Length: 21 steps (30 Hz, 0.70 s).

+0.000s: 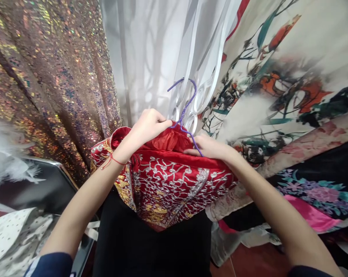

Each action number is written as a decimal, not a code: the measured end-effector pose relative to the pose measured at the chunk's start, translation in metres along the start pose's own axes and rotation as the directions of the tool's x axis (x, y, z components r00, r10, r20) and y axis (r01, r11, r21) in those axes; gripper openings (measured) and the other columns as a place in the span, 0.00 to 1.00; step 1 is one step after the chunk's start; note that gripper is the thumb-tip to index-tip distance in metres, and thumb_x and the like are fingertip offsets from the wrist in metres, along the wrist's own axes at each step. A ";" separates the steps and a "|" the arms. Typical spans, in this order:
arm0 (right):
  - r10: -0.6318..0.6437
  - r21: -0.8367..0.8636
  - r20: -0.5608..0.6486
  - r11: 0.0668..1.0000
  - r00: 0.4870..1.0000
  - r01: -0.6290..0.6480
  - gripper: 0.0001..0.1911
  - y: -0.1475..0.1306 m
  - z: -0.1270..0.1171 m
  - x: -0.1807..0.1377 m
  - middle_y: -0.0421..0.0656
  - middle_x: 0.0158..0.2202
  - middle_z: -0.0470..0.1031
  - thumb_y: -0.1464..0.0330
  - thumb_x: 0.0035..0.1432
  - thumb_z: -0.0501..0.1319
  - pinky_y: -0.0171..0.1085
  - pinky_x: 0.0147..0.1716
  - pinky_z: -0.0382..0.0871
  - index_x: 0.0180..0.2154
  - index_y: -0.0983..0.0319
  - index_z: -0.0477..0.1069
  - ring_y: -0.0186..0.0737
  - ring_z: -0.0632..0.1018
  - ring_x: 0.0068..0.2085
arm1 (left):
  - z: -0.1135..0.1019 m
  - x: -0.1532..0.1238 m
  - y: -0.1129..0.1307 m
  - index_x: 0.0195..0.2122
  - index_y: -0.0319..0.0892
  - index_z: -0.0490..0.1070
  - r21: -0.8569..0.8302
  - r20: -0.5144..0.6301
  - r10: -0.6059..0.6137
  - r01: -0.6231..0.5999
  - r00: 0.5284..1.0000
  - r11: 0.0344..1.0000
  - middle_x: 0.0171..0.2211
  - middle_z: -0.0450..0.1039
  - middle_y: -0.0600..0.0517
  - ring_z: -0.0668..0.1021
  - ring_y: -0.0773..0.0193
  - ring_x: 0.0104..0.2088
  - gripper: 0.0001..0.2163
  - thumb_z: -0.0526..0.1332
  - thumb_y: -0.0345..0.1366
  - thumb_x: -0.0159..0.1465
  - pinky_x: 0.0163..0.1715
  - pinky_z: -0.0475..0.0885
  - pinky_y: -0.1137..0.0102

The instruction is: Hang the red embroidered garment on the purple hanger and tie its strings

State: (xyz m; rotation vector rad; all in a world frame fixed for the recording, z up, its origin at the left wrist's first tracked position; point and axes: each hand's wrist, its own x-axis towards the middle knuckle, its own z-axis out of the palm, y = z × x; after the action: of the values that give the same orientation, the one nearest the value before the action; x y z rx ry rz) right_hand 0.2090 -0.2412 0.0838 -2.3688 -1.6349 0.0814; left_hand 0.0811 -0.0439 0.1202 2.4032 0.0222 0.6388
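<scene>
A red garment (174, 181) with silver and gold embroidery hangs in front of me, its opening and red lining facing up. A purple hanger (182, 111) stands up from that opening, its hook at the top and its lower part inside the garment. My left hand (151, 125) is closed, thumb and fingers pinching the hanger just left of its neck. At the right side of the opening, my right hand (210, 147) has curled fingers at the garment's edge, beside the hanger's sloping arm. Some of its fingertips are hidden in the fabric.
A sequined curtain (52, 77) hangs at left, with sheer white fabric (145, 50) behind the hanger. Floral-printed cloth (278, 84) hangs at right, above a black embroidered garment (324, 184). A black chair (52, 188) holding a dotted white cloth (9, 234) stands at lower left.
</scene>
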 end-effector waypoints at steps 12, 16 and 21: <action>0.356 0.560 -0.603 0.826 0.714 0.061 0.12 0.042 0.040 -0.069 0.40 0.34 0.75 0.57 0.58 0.64 0.39 0.38 0.72 0.38 0.55 0.68 0.41 0.77 0.35 | 0.009 -0.075 -0.049 0.51 0.42 0.72 0.288 -0.431 0.142 -0.014 0.891 0.958 0.48 0.74 0.44 0.74 0.51 0.52 0.20 0.62 0.50 0.64 0.58 0.65 0.56; 0.452 0.603 -0.678 0.793 0.579 0.085 0.13 0.035 0.051 -0.069 0.40 0.31 0.71 0.55 0.57 0.65 0.41 0.34 0.70 0.37 0.54 0.66 0.42 0.74 0.32 | 0.049 -0.124 -0.101 0.52 0.35 0.63 0.238 -0.657 -0.092 0.321 0.749 0.916 0.48 0.66 0.37 0.73 0.47 0.51 0.33 0.66 0.57 0.58 0.53 0.71 0.54; 0.492 0.657 -0.621 0.751 0.610 0.064 0.13 0.033 0.052 -0.069 0.41 0.33 0.75 0.55 0.57 0.66 0.42 0.34 0.71 0.39 0.53 0.68 0.43 0.76 0.32 | 0.092 -0.135 -0.143 0.43 0.39 0.65 0.149 -0.584 -0.328 0.495 0.743 0.856 0.42 0.69 0.40 0.76 0.45 0.46 0.23 0.63 0.56 0.60 0.47 0.73 0.55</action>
State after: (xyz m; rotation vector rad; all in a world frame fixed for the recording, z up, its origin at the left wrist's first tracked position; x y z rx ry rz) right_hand 0.2039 -0.3064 0.0183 -1.6660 -0.6947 -0.2760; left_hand 0.0235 -0.0079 -0.0864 2.2804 0.9402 1.1327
